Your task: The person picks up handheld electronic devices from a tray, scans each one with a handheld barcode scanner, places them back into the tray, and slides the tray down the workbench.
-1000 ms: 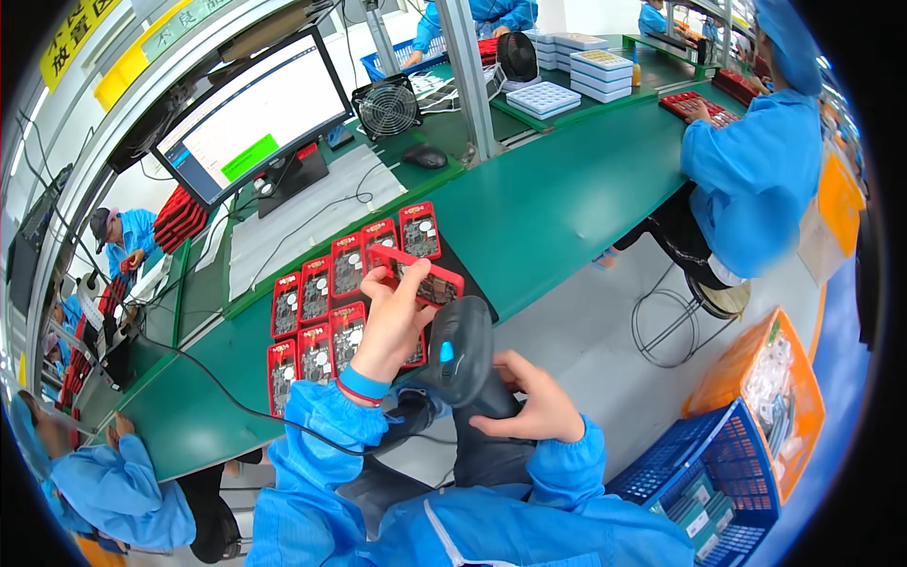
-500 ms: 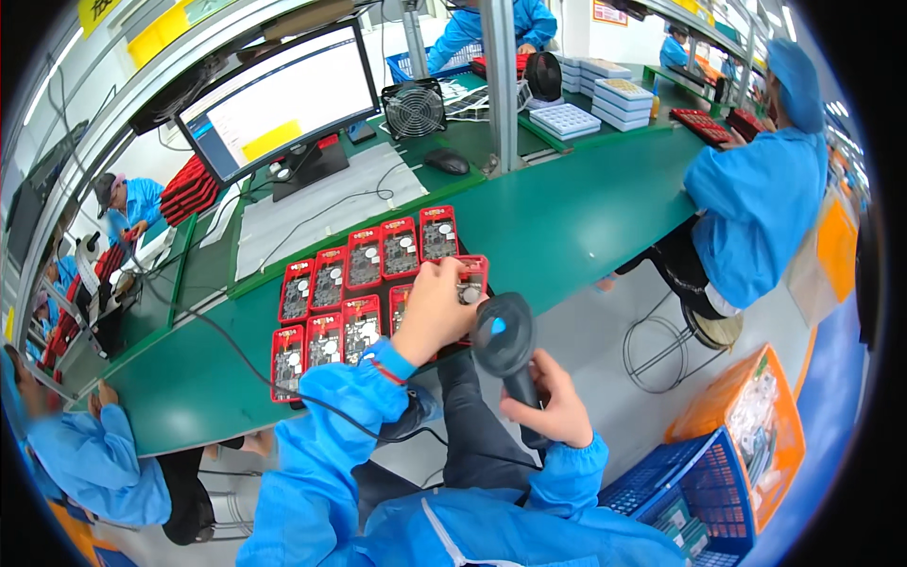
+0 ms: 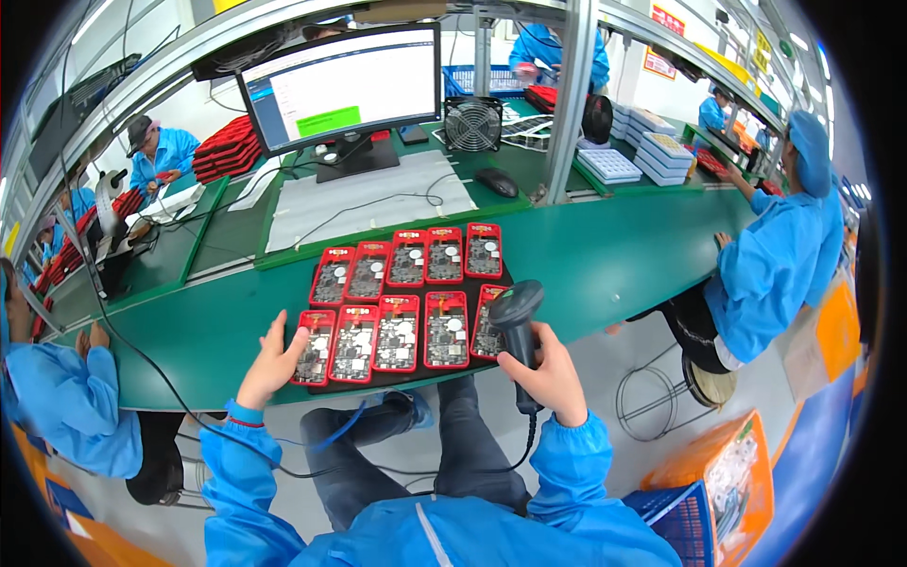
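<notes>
My right hand (image 3: pixel 552 378) grips a black handheld barcode scanner (image 3: pixel 517 326), its head above the front right corner of a black tray (image 3: pixel 515 274). On that tray lie two rows of red plastic cases (image 3: pixel 397 333), each with a circuit board inside. The scanner partly covers the rightmost front case (image 3: pixel 485 331). My left hand (image 3: pixel 269 367) has its fingers apart at the tray's left end. Its thumb is at the edge of the leftmost front case (image 3: pixel 315 348); whether it touches, I cannot tell. The scanner's black cable (image 3: pixel 378 467) hangs across my lap.
Behind the tray stand a monitor (image 3: pixel 345 90) with a green bar on its screen, a mouse (image 3: pixel 497 182) and a fan (image 3: pixel 472 125). A metal post (image 3: pixel 570 104) rises beyond. Co-workers in blue sit at left and right. An orange crate (image 3: pixel 746 482) and a blue basket (image 3: pixel 675 520) are at lower right.
My left hand has left the right-hand cases and moved to the tray's left end, opening. The scanner stays in my right hand. The screen's yellow bar has turned green. The view has shifted.
</notes>
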{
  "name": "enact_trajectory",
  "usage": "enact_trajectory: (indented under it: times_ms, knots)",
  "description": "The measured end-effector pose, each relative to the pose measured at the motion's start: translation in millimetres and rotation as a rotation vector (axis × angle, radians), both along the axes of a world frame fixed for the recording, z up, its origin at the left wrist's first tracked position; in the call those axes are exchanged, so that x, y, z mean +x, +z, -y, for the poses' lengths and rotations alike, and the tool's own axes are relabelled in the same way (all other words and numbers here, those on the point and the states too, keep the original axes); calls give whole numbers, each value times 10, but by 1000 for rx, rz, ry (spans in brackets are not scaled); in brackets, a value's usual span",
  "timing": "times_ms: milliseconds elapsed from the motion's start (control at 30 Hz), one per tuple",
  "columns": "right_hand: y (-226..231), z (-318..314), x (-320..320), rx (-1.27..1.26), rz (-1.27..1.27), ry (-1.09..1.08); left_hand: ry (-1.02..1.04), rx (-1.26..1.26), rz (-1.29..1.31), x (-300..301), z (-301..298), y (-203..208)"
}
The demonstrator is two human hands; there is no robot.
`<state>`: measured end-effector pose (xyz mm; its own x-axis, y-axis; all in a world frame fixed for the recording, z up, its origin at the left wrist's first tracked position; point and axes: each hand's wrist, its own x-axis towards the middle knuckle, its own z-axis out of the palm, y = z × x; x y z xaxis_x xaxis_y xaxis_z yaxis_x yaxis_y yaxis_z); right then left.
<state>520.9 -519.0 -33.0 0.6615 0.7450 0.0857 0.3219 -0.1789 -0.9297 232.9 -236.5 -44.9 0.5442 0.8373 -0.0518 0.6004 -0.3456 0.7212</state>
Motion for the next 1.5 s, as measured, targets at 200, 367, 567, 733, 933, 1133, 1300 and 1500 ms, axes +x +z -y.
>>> enact_trajectory:
  times_ms: [200, 367, 567, 733, 933, 1133, 1300, 1500]
  knots:
    - [-129, -272, -100, 41, 101, 91, 56, 127, 270, 261, 184, -127]
    - [248, -582, 81, 12, -100, 79, 33, 40, 312, 131, -115, -227]
    - [128, -1313, 899, -69, 183, 191, 54, 69, 313, 554, -278, -191]
    - [512, -747, 1384, -150, 174, 278, -20, 106, 439, 1376, 121, -287]
    - [543, 296, 1632, 139, -293, 346, -43, 352, 490, 2891, 607, -530]
    - [-428, 629, 1664, 683, -851, 705, -198, 34, 504, 4551, 1220, -426]
    - [19, -394, 670, 546, -704, 306, -205, 162, 806, 4327, 223, -807]
    - [614, -1586, 456, 352, -868, 440, -573, -1412, 1050, 3362, -1202, -506]
